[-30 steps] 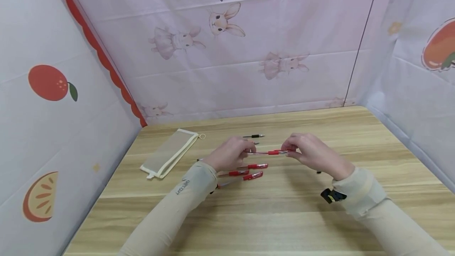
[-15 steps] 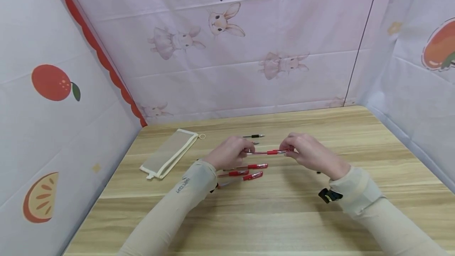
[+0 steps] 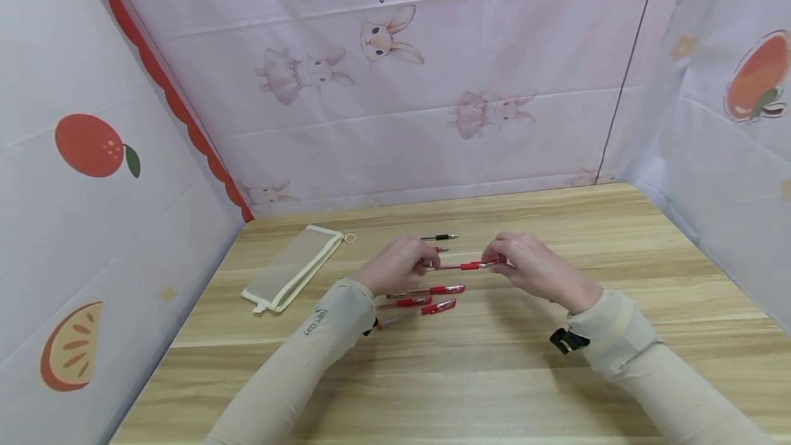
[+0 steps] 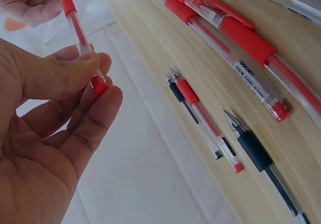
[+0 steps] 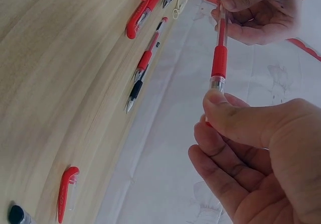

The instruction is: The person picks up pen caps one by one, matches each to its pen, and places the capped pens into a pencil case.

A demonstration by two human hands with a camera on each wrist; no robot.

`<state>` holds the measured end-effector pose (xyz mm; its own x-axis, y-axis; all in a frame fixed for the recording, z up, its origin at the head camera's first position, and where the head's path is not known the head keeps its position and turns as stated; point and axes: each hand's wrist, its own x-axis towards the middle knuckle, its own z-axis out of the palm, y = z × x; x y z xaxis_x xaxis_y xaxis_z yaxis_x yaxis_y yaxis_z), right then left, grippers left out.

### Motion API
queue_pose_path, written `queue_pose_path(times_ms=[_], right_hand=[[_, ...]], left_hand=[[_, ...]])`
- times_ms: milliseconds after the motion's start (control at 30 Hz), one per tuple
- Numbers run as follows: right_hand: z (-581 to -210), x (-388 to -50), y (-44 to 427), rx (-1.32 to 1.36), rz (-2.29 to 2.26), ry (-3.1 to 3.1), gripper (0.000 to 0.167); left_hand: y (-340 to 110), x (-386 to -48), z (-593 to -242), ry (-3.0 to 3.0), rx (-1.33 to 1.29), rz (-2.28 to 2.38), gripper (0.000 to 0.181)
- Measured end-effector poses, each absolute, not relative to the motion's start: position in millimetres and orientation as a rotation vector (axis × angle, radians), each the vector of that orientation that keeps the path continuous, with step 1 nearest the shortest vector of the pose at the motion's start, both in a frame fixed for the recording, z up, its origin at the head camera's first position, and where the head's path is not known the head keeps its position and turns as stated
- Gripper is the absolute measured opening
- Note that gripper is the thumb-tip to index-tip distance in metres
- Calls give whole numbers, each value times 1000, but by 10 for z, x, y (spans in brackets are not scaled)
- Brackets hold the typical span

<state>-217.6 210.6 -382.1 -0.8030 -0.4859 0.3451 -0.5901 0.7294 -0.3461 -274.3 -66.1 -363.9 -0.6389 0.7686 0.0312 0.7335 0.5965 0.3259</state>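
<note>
My left hand (image 3: 400, 266) pinches the red end plug of a red gel pen (image 3: 469, 266) between thumb and fingers, seen closely in the left wrist view. At the pen's other end, my right hand (image 3: 534, 270) pinches near the metal tip, where a bit of red shows under the thumb. The pen stays level above the table between both hands. Beneath and near my left hand lie several capped red pens (image 3: 446, 289). Farther back are an uncapped red pen (image 4: 200, 108) and uncapped black pens (image 4: 256, 148).
A pale mesh zip pouch (image 3: 290, 263) with a ring pull lies at the table's left. A loose red pen cap (image 5: 67, 194) and a dark cap-like piece (image 5: 17, 214) rest on the wooden table (image 3: 463, 390). Printed cloth walls (image 3: 494, 150) stand behind and at both sides.
The right hand has shifted slightly left along with the pen. Both hands keep their pinch on it. The view has tilted a little.
</note>
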Motion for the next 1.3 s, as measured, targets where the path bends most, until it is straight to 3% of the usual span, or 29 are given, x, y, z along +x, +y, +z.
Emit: queue_pose_path(times_ms=[867,1300], right_hand=[[-3962,-2228,2144,851,611,-2743,15],[-4029,-2299,2120,817,602,-2800,16]], left_hand=[[-592,-2757,-3696,2705,1211,382,24],[-640,-2851,-3820,2715,1216,417,30]])
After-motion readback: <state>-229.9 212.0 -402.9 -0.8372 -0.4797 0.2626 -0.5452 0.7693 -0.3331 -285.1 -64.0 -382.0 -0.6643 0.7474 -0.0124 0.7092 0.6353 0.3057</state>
